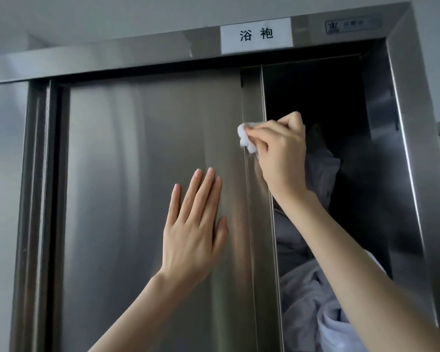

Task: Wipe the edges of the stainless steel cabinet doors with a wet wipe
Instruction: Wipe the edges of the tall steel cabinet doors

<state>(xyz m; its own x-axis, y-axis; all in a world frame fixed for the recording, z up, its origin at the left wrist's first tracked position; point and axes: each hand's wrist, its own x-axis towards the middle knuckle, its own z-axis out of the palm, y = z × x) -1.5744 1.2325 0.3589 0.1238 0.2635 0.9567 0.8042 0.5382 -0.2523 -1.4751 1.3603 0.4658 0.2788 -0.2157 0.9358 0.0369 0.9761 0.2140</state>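
A stainless steel sliding cabinet door (142,174) fills the middle of the view, slid to the left. Its vertical right edge strip (254,102) borders a dark opening. My right hand (280,151) pinches a crumpled white wet wipe (245,137) and presses it against that edge strip at upper height. My left hand (196,224) lies flat on the door face with straight fingers, a little below and left of the wipe.
The steel cabinet frame (404,123) surrounds the opening, with a white paper label (256,34) on its top rail. Pale folded cloth (313,295) is piled inside the dark opening behind my right arm. A grey wall lies above.
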